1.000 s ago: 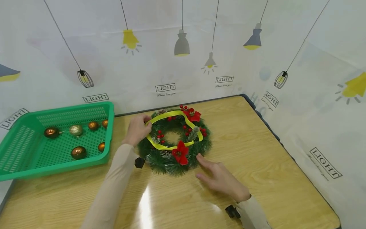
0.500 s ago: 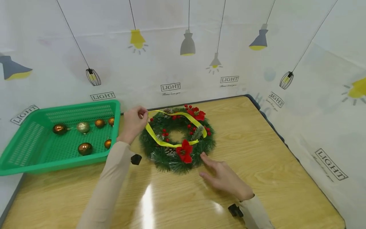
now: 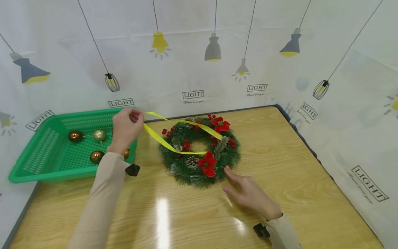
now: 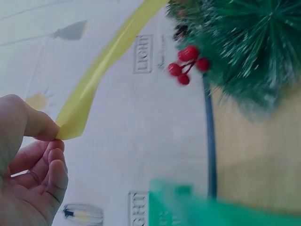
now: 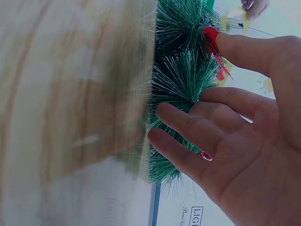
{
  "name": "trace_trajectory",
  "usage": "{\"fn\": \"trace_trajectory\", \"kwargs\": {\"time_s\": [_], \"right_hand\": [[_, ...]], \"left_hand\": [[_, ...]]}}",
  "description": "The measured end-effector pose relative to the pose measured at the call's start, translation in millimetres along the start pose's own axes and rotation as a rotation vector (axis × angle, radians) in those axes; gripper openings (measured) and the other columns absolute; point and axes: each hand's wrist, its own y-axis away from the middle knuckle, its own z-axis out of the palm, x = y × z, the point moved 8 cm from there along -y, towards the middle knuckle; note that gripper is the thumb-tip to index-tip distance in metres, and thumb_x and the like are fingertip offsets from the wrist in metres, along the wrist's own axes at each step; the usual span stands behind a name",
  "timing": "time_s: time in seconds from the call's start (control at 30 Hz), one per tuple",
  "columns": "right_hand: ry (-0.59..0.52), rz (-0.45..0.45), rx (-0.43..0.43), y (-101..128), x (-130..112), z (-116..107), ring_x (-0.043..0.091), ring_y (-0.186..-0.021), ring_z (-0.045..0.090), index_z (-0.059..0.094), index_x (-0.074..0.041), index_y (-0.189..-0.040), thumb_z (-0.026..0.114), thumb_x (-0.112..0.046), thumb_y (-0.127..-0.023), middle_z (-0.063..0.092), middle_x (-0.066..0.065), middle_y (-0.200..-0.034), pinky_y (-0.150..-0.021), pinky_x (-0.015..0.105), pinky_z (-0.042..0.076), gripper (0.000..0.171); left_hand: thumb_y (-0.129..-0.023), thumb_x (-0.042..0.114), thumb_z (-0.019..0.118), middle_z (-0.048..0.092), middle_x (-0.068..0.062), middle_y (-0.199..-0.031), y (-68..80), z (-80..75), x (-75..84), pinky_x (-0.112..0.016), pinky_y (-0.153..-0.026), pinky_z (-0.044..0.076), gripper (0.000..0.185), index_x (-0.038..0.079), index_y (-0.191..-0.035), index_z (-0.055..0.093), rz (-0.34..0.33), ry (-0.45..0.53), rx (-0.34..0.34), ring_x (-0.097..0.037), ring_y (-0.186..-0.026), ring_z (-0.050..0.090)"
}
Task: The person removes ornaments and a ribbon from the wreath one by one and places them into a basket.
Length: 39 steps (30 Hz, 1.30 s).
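My left hand [image 3: 126, 129] pinches a yellow ribbon [image 3: 160, 139] between thumb and fingertip, raised by the basket's right end. In the left wrist view the ribbon [image 4: 101, 70] runs taut up from that pinch. Its loop stretches right across a green wreath [image 3: 183, 174], which lies flat on the table with red flowers [image 3: 207, 164], red berries and pine cones. At the wreath's near right edge, my right hand [image 3: 253, 195] has its fingers loosely spread. The right wrist view shows those fingers [image 5: 183, 125] overlapping the green needles [image 5: 181, 77], with nothing gripped.
A green plastic basket [image 3: 66, 177] stands at the left, behind my left forearm. Inside it lie several baubles, brown ones [image 3: 97, 157] and a pale gold one [image 3: 100, 135]. The wooden table [image 3: 199, 214] ends at a printed wall sheet [image 3: 186, 76].
My left hand has moved left and up with the ribbon, drawing its loop out past the wreath's left side. The right hand stays by the wreath. The head view has turned left.
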Motion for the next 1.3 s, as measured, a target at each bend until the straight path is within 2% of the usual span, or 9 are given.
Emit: {"fn": "trace_trajectory", "kwargs": {"time_s": [0.1,0.17,0.33,0.4,0.63,0.77,0.93,1.07,1.3], "right_hand": [[0.011,-0.010,0.013,-0.3,-0.2,-0.3,0.012,-0.059,0.058,0.041,0.008,-0.149,0.063,-0.026,-0.101,0.042,0.027,-0.152,-0.109,0.052,0.046,0.063],[0.021,-0.022,0.027,-0.5,-0.7,-0.5,0.030,-0.087,0.071,0.042,0.009,-0.148,0.064,-0.025,-0.101,0.043,0.028,-0.151,-0.108,0.052,0.046,0.062],[0.025,-0.026,0.033,-0.5,-0.1,0.9,0.035,-0.098,0.071,0.042,0.010,-0.148,0.064,-0.024,-0.101,0.044,0.028,-0.150,-0.107,0.052,0.047,0.062],[0.022,-0.018,0.026,-0.7,0.8,1.8,0.026,-0.075,0.068,0.042,0.009,-0.149,0.064,-0.025,-0.101,0.043,0.027,-0.151,-0.108,0.052,0.046,0.062],[0.041,-0.029,0.039,-0.4,0.0,2.2,0.041,-0.113,0.066,0.044,0.009,-0.147,0.064,-0.024,-0.101,0.045,0.028,-0.150,-0.106,0.052,0.048,0.061],[0.031,-0.022,0.034,-1.4,-0.6,2.6,0.020,-0.083,0.070,0.044,0.009,-0.148,0.065,-0.024,-0.100,0.044,0.027,-0.150,-0.107,0.052,0.047,0.061],[0.013,-0.004,0.022,-1.4,0.2,2.5,-0.005,-0.055,0.040,0.042,0.008,-0.149,0.064,-0.024,-0.100,0.043,0.027,-0.151,-0.108,0.053,0.045,0.062],[0.018,-0.010,0.028,-0.9,1.0,1.7,-0.005,-0.053,0.034,0.043,0.008,-0.148,0.065,-0.023,-0.100,0.044,0.027,-0.151,-0.108,0.052,0.046,0.061],[0.043,-0.029,0.045,-1.6,-1.0,1.9,0.026,-0.082,0.070,0.045,0.009,-0.147,0.066,-0.023,-0.099,0.046,0.028,-0.149,-0.106,0.052,0.048,0.061]], "left_hand": [[-0.098,0.013,0.056,0.069,-0.019,-0.089,-2.3,-18.0,-3.7,-0.018,-0.065,0.045,0.023,-0.004,-0.099,0.071,-0.023,-0.009,0.022,-0.026,-0.076,0.062],[-0.099,0.015,0.056,0.069,-0.018,-0.090,-3.2,-29.3,-8.6,-0.013,-0.064,0.043,0.024,-0.004,-0.101,0.071,-0.047,-0.014,0.024,-0.023,-0.077,0.060],[-0.100,0.019,0.055,0.069,-0.018,-0.092,-1.6,-55.2,-27.0,-0.009,-0.060,0.040,0.028,-0.002,-0.104,0.072,-0.112,-0.037,0.044,-0.012,-0.073,0.055],[-0.099,0.020,0.055,0.068,-0.017,-0.091,0.1,-63.8,-36.0,-0.009,-0.060,0.039,0.029,-0.002,-0.104,0.072,-0.140,-0.048,0.060,-0.006,-0.070,0.052],[-0.100,0.024,0.052,0.066,-0.010,-0.089,8.8,-85.9,-70.9,-0.014,-0.062,0.040,0.029,0.001,-0.103,0.071,-0.230,-0.089,0.076,0.005,-0.066,0.048],[-0.100,0.025,0.051,0.066,-0.014,-0.092,17.0,-99.5,-93.5,-0.015,-0.063,0.040,0.033,0.000,-0.106,0.070,-0.259,-0.133,0.069,0.005,-0.066,0.047],[-0.101,0.028,0.049,0.066,-0.016,-0.096,30.0,-117.2,-121.2,-0.016,-0.064,0.040,0.037,-0.002,-0.111,0.069,-0.310,-0.173,0.057,0.006,-0.067,0.045],[-0.100,0.025,0.050,0.066,-0.011,-0.090,36.4,-132.4,-136.1,-0.014,-0.061,0.040,0.036,-0.003,-0.111,0.070,-0.338,-0.204,0.067,0.009,-0.064,0.044],[-0.098,0.024,0.050,0.053,0.015,-0.077,48.7,-157.0,-157.8,-0.011,-0.060,0.040,0.036,-0.003,-0.113,0.069,-0.435,-0.217,0.059,0.008,-0.065,0.044]]}}
